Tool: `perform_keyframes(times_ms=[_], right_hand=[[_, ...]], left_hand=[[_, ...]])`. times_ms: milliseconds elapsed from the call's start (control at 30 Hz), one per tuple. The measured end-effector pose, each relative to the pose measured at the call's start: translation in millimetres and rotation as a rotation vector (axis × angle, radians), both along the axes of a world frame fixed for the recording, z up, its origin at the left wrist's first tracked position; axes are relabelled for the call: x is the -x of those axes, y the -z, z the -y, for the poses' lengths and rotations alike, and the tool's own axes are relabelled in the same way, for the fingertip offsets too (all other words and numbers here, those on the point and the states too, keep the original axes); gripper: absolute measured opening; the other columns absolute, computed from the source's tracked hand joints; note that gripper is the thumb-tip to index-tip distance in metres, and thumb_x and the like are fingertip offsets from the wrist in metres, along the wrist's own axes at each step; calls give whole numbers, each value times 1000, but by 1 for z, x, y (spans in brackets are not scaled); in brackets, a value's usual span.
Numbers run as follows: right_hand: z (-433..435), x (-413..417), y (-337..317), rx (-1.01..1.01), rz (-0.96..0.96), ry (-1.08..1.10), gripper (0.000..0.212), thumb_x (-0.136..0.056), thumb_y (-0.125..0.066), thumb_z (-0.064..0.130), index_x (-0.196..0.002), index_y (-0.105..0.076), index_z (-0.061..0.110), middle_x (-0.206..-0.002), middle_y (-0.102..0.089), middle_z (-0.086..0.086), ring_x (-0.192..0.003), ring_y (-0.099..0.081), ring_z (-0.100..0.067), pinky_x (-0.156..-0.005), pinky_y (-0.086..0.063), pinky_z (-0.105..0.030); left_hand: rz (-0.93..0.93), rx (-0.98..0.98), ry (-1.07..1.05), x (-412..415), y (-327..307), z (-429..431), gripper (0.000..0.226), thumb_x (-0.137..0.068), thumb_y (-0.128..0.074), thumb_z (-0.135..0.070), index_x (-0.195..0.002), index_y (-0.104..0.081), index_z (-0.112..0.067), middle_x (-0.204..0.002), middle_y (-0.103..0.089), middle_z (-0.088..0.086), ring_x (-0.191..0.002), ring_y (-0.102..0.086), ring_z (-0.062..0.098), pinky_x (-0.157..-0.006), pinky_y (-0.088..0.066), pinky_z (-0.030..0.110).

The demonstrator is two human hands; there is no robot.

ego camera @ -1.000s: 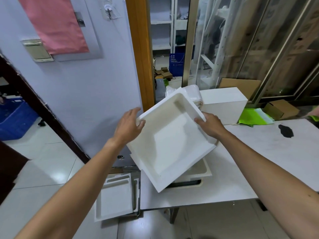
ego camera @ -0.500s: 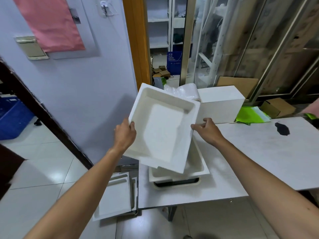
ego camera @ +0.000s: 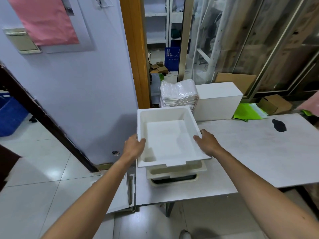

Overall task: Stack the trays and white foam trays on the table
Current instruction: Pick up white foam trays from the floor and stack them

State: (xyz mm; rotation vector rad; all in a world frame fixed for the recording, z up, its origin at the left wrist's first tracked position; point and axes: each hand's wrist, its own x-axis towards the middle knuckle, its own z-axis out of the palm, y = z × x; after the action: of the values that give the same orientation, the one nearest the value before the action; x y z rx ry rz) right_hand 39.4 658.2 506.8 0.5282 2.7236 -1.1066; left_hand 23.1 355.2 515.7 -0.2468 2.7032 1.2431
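A deep white foam tray [ego camera: 165, 135] lies level, open side up, on top of a stack of trays [ego camera: 176, 176] at the left end of the white table [ego camera: 250, 152]. My left hand [ego camera: 133, 146] grips the tray's left rim and my right hand [ego camera: 207, 143] grips its right rim. Under it a cream tray rim and a dark tray show at the stack's front. Whether the top tray rests fully on the stack I cannot tell.
A white box [ego camera: 217, 100] and a pile of plastic-wrapped sheets [ego camera: 178, 94] stand behind the stack. Green bags [ego camera: 248, 112] lie at the table's far edge. More foam trays [ego camera: 120, 192] sit on the floor left of the table. A wall is close on the left.
The foam tray was held tilted up above the stack; both hands have turned it level and lowered it onto the stack.
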Motion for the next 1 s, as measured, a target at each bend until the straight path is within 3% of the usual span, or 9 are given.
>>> perform_keyframes(times_ms=[200,333,467,633,767,1000], right_hand=[[-11,-4,13,5,36,10,45,-98,-50,40,-133,-52,11,-124,-63,-9,-104,-61,-29,-90,-52,-42],[-14,-6,21,20,47,6,44,-100,-49,35,-136,-51,11,-126,-62,-9,-108,-60,-29,-90,-50,-38],[-15,-3,22,14,76,11,41,-99,-49,36,-130,-53,9,-121,-62,-9,-101,-60,-28,-85,-50,-38],[-9,6,22,-2,104,-7,44,-98,-48,38,-132,-51,10,-123,-61,-10,-101,-60,-30,-80,-51,-37],[-6,10,25,-7,133,-12,43,-98,-48,38,-131,-51,10,-122,-61,-10,-100,-60,-30,-74,-51,-36],[-5,15,37,8,122,52,40,-97,-49,38,-129,-47,13,-110,-61,-7,-96,-61,-29,-83,-56,-45]], left_hand=[[91,-41,37,-3,14,-4,34,-94,-54,-33,-121,-65,-15,-111,-69,2,-102,-64,29,-92,-54,44],[111,-18,60,-4,18,-10,32,-96,-52,-30,-120,-65,-13,-114,-69,3,-100,-64,27,-86,-55,38],[145,26,58,-3,27,-12,33,-95,-50,-29,-117,-67,-11,-114,-69,6,-100,-64,29,-90,-55,43],[193,79,25,-2,34,-19,26,-98,-47,-20,-114,-62,-6,-105,-64,7,-90,-60,26,-72,-47,32],[202,138,37,-1,38,-18,24,-96,-44,-15,-107,-62,-4,-96,-64,8,-81,-56,24,-68,-43,31],[199,85,83,-2,45,-14,31,-93,-48,-17,-123,-54,-11,-113,-65,6,-100,-60,27,-82,-52,37]])
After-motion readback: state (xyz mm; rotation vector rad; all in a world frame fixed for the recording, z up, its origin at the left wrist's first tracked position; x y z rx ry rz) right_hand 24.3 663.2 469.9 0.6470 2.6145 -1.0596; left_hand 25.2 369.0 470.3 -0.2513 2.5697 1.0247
